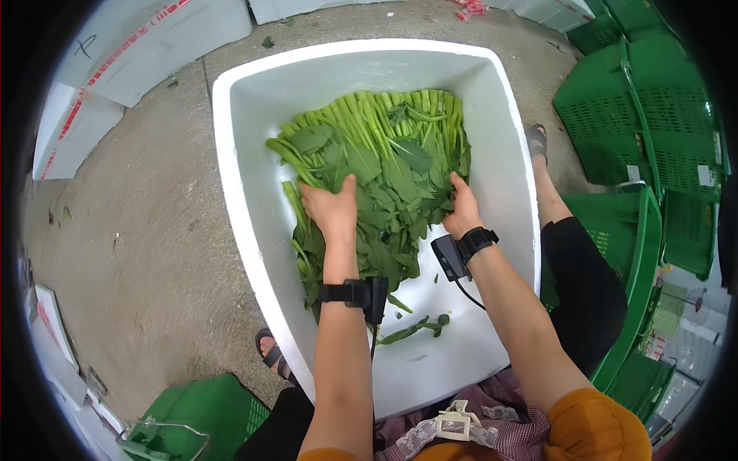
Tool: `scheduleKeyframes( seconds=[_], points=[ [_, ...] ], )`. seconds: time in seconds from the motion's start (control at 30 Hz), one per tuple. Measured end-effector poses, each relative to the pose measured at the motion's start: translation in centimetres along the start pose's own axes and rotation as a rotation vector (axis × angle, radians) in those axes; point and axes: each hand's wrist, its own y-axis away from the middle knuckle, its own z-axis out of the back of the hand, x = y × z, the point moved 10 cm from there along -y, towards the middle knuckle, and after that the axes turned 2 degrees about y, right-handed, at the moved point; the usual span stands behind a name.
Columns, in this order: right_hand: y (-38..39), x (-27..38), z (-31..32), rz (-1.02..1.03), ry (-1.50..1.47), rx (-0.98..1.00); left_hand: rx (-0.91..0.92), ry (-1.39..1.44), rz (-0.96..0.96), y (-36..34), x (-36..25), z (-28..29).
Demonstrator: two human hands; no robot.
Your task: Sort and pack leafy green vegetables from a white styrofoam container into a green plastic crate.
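A thick layer of leafy greens [384, 169] with long pale-green stems lies in a white foam box [223, 138]. The cut stem ends point to the far wall, and the leaves spread toward me. My left hand [332, 209] grips the left part of the pile, thumb up on the leaves, its fingers partly hidden among stems. At the pile's right edge, my right hand [463, 209] is closed around leaves, its fingertips mostly out of sight. A loose sprig [415, 330] and small leaf bits lie on the box's near floor.
Green plastic crates [603, 107] stand stacked on the right, with another green crate [196, 415] at the lower left. White foam boxes [154, 46] line the upper left of the concrete floor [154, 253]. My legs flank the near end of the box.
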Motion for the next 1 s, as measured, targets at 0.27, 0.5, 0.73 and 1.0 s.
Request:
scheduleKeyframes(
  seconds=[0.27, 0.5, 0.73, 1.0],
  points=[
    [-0.9, -1.9, -0.4, -0.178, -0.110, 0.073, 0.284, 0.476, 0.229, -1.9, 1.3, -1.5],
    [1.1, -1.6, -2.0, -0.083, -0.185, 0.067, 0.199, 0.569, 0.201, -1.1, 1.2, -0.4],
    [2.0, -1.0, -1.8, -0.160, -0.218, 0.163, 0.374, 0.916, 0.522, 0.5, 0.8, -1.2],
    [7.1, 1.9, -3.2, -0.089, -0.298, 0.140, 0.528, 1.142, 0.731, 2.7, 0.3, -1.1]
  ],
)
